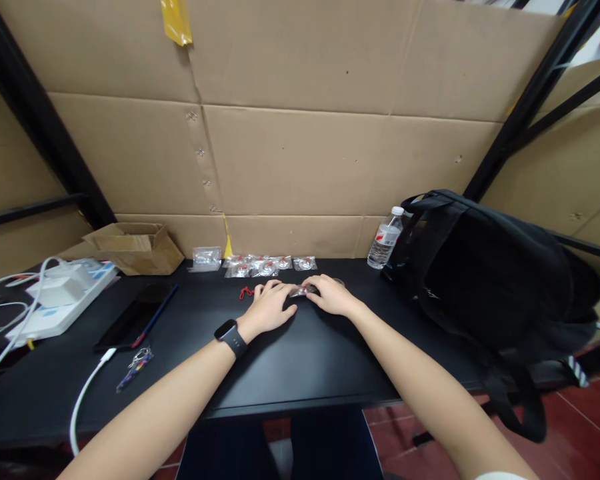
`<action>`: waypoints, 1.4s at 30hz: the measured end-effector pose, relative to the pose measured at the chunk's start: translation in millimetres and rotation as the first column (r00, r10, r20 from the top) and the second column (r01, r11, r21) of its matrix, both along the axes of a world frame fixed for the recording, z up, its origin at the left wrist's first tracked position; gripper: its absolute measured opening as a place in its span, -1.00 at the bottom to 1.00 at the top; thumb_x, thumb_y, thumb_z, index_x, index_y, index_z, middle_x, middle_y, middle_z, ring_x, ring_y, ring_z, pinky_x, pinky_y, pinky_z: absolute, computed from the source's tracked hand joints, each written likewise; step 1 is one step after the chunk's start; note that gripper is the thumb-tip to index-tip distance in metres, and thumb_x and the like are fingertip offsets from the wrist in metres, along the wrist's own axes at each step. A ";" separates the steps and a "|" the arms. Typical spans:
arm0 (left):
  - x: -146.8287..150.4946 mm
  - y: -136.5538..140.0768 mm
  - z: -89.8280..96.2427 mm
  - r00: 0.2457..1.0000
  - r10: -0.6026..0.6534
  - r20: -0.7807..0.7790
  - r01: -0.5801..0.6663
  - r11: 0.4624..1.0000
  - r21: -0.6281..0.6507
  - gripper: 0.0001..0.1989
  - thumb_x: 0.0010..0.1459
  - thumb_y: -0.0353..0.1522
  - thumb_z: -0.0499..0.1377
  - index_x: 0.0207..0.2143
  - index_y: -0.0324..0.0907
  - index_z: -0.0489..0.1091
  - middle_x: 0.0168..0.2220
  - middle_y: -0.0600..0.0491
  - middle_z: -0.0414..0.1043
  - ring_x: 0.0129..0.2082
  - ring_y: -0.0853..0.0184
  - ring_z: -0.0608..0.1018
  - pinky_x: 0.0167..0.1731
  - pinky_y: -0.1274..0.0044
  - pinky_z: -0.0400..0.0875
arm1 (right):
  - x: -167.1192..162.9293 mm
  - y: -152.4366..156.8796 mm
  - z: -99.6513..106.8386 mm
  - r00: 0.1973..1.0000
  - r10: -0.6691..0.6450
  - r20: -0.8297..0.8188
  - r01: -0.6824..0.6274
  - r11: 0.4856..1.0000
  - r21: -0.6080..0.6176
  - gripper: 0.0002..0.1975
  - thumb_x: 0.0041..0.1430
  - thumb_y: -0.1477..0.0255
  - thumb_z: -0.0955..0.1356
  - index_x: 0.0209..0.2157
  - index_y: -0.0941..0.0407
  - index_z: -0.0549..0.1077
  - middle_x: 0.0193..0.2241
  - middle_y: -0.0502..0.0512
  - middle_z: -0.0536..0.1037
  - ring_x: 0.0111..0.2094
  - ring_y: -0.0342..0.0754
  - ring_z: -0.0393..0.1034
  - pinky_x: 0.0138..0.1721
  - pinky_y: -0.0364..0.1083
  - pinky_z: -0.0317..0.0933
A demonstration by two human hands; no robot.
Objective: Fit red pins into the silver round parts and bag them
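In the head view, a small clear plastic packet [303, 291] with something red in it lies low over the black tabletop between my hands. My right hand [330, 295] pinches its right side between thumb and fingers. My left hand [269, 308], with a dark watch on the wrist, rests palm down, fingers apart and thumb stretched out. Its fingertips reach the packet's left end; whether they press on it I cannot tell. A red cord [247, 293] lies just left of these fingers. Behind the hands, several clear packets [265, 267] with red bits lie in a row.
Left of me are a phone [137, 317] on a white cable, a keychain [136, 368], a white power strip [65, 300] and an open cardboard box [135, 247]. A water bottle [386, 239] and black backpack [490, 287] stand right. A cardboard wall [300, 160] closes the back.
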State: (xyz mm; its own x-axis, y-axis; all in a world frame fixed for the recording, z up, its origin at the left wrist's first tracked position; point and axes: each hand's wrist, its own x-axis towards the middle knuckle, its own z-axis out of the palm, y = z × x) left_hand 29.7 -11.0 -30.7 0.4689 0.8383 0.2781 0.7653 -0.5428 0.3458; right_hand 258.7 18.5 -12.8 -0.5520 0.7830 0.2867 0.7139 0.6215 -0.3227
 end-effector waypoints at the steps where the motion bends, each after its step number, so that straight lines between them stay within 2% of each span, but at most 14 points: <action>1: 0.1 0.7 -0.1 1.000 0.012 0.011 -0.012 1.000 0.005 -0.55 0.24 -0.23 0.15 0.18 0.04 0.31 0.16 -0.02 0.43 0.20 0.02 0.29 0.14 0.13 0.08 | -0.5 -0.4 1.6 1.000 -0.004 -0.013 0.003 1.000 -0.009 -0.78 0.29 0.44 0.34 -0.06 0.04 0.54 -0.09 0.12 0.62 -0.04 0.08 0.46 -0.01 0.01 0.26; 9: -0.3 4.3 -4.3 0.993 0.061 0.099 -0.059 0.998 -0.025 -0.57 0.27 -0.35 0.10 0.18 0.05 0.19 -0.07 0.05 0.55 0.09 0.13 0.43 0.06 0.22 0.12 | 0.3 -0.6 8.4 0.991 -0.017 -0.131 0.006 0.997 -0.083 -0.75 0.37 0.33 0.28 -0.19 0.06 0.61 -0.29 0.07 0.66 -0.29 -0.05 0.51 -0.22 -0.13 0.22; 13: -0.6 1.0 1.7 0.987 0.087 0.137 -0.097 0.993 0.069 -0.51 0.20 -0.34 0.18 0.18 -0.03 0.19 0.02 -0.03 0.47 0.08 0.10 0.44 0.05 0.25 0.16 | -1.8 0.2 5.3 0.991 -0.068 -0.119 0.061 0.996 -0.068 -0.76 0.35 0.33 0.31 -0.17 0.06 0.62 -0.31 0.06 0.66 -0.31 -0.06 0.51 -0.25 -0.15 0.20; 17: -3.5 -2.9 11.7 0.993 -0.083 0.084 0.070 0.986 0.149 -0.61 0.24 -0.35 0.16 0.12 -0.03 0.28 0.09 -0.03 0.39 0.11 0.14 0.41 0.05 0.30 0.21 | -5.0 1.7 -1.0 0.984 -0.133 -0.116 0.129 0.991 -0.040 -0.78 0.33 0.34 0.32 -0.17 0.03 0.62 -0.25 0.05 0.67 -0.22 -0.03 0.53 -0.21 -0.14 0.23; 20: -4.6 -5.7 13.9 0.990 -0.139 -0.016 0.140 0.973 0.183 -0.67 0.26 -0.37 0.14 0.08 0.00 0.38 0.08 -0.02 0.38 0.11 0.14 0.41 0.06 0.30 0.21 | -7.6 4.8 -8.5 0.982 -0.124 -0.146 0.123 0.992 -0.021 -0.80 0.32 0.37 0.33 -0.19 0.04 0.62 -0.21 0.07 0.67 -0.15 0.00 0.53 -0.14 -0.11 0.24; 23: -4.0 -7.4 10.9 0.973 -0.216 -0.086 0.226 0.967 0.120 -0.69 0.30 -0.35 0.11 0.07 0.04 0.43 0.06 0.00 0.41 0.06 0.17 0.45 0.02 0.33 0.25 | -8.8 8.3 -14.5 0.976 -0.128 -0.174 0.124 0.992 -0.034 -0.82 0.30 0.38 0.35 -0.16 0.07 0.60 -0.23 0.09 0.64 -0.20 -0.01 0.51 -0.14 -0.09 0.26; 25: -3.6 -7.8 7.8 0.963 -0.239 -0.124 0.250 0.964 0.085 -0.65 0.32 -0.34 0.10 0.13 0.08 0.41 0.09 0.00 0.41 0.07 0.16 0.45 0.02 0.31 0.25 | -8.0 9.6 -15.1 0.969 -0.149 -0.200 0.151 0.988 -0.001 -0.81 0.28 0.38 0.38 -0.12 0.09 0.58 -0.20 0.13 0.60 -0.18 0.00 0.47 -0.10 -0.07 0.27; 28: -4.1 -7.6 3.8 0.961 -0.218 -0.173 0.234 0.969 0.080 -0.58 0.35 -0.31 0.08 0.23 0.12 0.33 0.18 -0.01 0.37 0.11 0.11 0.44 0.08 0.22 0.22 | -4.4 9.1 -10.9 0.969 -0.122 -0.214 0.136 0.990 0.049 -0.83 0.24 0.40 0.41 -0.14 0.09 0.58 -0.16 0.14 0.55 -0.12 0.01 0.41 -0.04 -0.02 0.26; 32: -6.2 -6.6 0.7 0.967 -0.149 -0.206 0.172 0.980 0.098 -0.56 0.38 -0.20 0.05 0.28 0.12 0.27 0.28 -0.04 0.30 0.21 0.04 0.37 0.17 0.08 0.12 | 1.4 6.7 -5.2 0.988 0.016 -0.154 -0.012 1.000 0.027 -0.89 0.25 0.45 0.40 -0.22 0.07 0.61 -0.22 0.09 0.54 -0.14 0.00 0.41 0.00 0.00 0.25; 35: -7.8 -4.2 -1.7 0.970 -0.100 -0.223 0.122 0.989 0.084 -0.52 0.38 -0.11 0.02 0.31 0.11 0.23 0.33 -0.05 0.24 0.31 -0.03 0.25 0.20 0.01 0.08 | 1.5 5.7 -7.6 0.995 0.068 -0.079 -0.067 0.998 0.015 -0.84 0.26 0.45 0.39 -0.15 0.06 0.61 -0.17 0.11 0.53 -0.09 0.01 0.40 0.05 0.00 0.24; 39: -7.7 2.1 -6.0 0.969 -0.057 -0.241 0.061 0.998 0.011 -0.44 0.38 -0.01 -0.05 0.36 0.10 0.17 0.43 -0.04 0.04 0.40 -0.10 0.08 0.22 -0.07 0.04 | -7.5 4.6 -14.2 0.999 0.018 0.036 -0.020 0.998 0.058 -0.68 0.29 0.34 0.38 0.06 0.03 0.53 -0.02 0.18 0.48 -0.01 0.09 0.34 0.08 0.08 0.23; 42: -8.2 8.3 -6.9 0.969 -0.019 -0.244 0.019 1.000 -0.001 -0.39 0.37 0.03 -0.07 0.38 0.06 0.14 0.45 -0.07 -0.04 0.42 -0.12 0.03 0.21 -0.07 0.05 | -18.8 4.4 -16.6 0.988 -0.063 0.140 0.053 0.996 0.077 -0.59 0.36 0.20 0.30 0.18 -0.02 0.43 0.11 0.22 0.42 0.07 0.17 0.27 0.08 0.18 0.20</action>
State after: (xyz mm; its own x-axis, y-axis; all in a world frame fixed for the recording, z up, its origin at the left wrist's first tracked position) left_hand 21.5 -2.7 -37.7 0.5385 0.8285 0.1539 0.8162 -0.5582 0.1490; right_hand 239.9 22.9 -29.4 -0.5453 0.7947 0.2665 0.7847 0.5958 -0.1709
